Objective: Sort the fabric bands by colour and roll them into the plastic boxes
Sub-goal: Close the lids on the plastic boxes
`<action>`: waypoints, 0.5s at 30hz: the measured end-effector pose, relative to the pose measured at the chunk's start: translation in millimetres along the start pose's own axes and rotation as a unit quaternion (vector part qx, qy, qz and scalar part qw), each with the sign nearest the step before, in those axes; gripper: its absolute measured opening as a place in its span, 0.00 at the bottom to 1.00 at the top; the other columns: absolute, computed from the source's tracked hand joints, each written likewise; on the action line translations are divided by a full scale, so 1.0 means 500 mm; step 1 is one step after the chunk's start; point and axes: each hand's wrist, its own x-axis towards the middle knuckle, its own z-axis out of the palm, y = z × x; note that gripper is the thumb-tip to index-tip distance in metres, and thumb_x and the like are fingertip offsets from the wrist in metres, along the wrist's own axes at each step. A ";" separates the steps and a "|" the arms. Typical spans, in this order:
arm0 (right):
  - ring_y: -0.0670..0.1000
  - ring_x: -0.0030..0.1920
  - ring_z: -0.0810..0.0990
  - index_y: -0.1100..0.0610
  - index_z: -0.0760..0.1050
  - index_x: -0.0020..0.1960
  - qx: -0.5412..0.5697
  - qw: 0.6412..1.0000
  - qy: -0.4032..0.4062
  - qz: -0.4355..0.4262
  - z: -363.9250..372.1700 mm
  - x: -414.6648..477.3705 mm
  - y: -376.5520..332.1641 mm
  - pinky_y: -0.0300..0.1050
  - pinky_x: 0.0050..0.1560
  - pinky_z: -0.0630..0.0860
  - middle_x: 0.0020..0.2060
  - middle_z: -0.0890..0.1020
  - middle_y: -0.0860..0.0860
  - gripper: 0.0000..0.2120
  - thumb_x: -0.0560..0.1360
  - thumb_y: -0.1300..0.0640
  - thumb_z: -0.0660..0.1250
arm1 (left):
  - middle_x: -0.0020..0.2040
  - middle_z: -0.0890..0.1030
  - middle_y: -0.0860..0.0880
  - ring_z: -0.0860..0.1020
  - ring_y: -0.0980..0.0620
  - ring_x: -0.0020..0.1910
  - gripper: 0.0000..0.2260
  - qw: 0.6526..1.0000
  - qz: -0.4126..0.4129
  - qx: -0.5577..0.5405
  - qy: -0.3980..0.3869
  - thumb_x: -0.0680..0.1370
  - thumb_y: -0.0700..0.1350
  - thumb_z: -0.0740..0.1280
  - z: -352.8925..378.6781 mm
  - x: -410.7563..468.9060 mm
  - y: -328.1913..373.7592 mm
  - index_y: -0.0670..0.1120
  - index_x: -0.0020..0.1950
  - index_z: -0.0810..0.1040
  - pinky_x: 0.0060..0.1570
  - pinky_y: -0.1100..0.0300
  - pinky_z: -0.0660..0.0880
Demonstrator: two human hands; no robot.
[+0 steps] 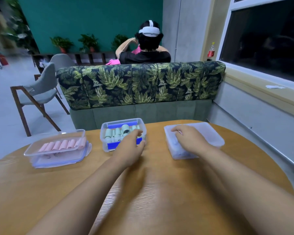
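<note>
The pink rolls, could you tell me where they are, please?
Head view: the pink rolls lie in the leftmost box, left of the green rolls' box.

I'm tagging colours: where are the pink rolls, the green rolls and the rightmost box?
pink rolls (63, 145), head view, side of a middle roll.
green rolls (117, 132), head view, side of one roll.
rightmost box (209, 133), head view, its bare far part.

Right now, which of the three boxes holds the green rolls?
The middle box, the one at the left hand. The left box holds pink rolls; the right box shows pale blue.
</note>
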 end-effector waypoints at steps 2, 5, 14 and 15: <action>0.51 0.68 0.78 0.51 0.80 0.70 0.045 0.999 -0.018 -0.011 0.028 0.034 -0.059 0.46 0.67 0.73 0.68 0.82 0.48 0.18 0.84 0.57 0.59 | 0.63 0.78 0.57 0.76 0.56 0.63 0.14 0.999 -0.012 0.007 0.048 0.84 0.47 0.66 -0.050 -0.005 -0.050 0.50 0.70 0.76 0.59 0.60 0.70; 0.50 0.71 0.76 0.51 0.76 0.74 0.109 0.993 -0.050 0.003 0.075 0.085 -0.139 0.49 0.71 0.73 0.72 0.79 0.48 0.20 0.83 0.56 0.61 | 0.66 0.79 0.51 0.76 0.49 0.67 0.15 0.991 -0.038 0.009 0.125 0.83 0.45 0.68 -0.110 0.004 -0.117 0.47 0.70 0.77 0.66 0.53 0.71; 0.51 0.44 0.76 0.53 0.74 0.41 0.230 0.963 -0.088 0.106 0.156 0.151 -0.216 0.44 0.39 0.68 0.41 0.78 0.46 0.12 0.82 0.59 0.59 | 0.65 0.82 0.53 0.81 0.54 0.64 0.24 0.898 -0.264 -0.342 0.089 0.75 0.55 0.68 -0.148 0.043 -0.192 0.53 0.71 0.75 0.70 0.47 0.76; 0.51 0.46 0.77 0.53 0.75 0.42 0.247 0.960 -0.081 0.104 0.162 0.156 -0.201 0.45 0.43 0.71 0.43 0.80 0.46 0.10 0.81 0.59 0.60 | 0.67 0.80 0.51 0.80 0.52 0.66 0.26 0.885 -0.265 -0.372 0.095 0.75 0.53 0.69 -0.151 0.037 -0.184 0.52 0.74 0.73 0.71 0.48 0.75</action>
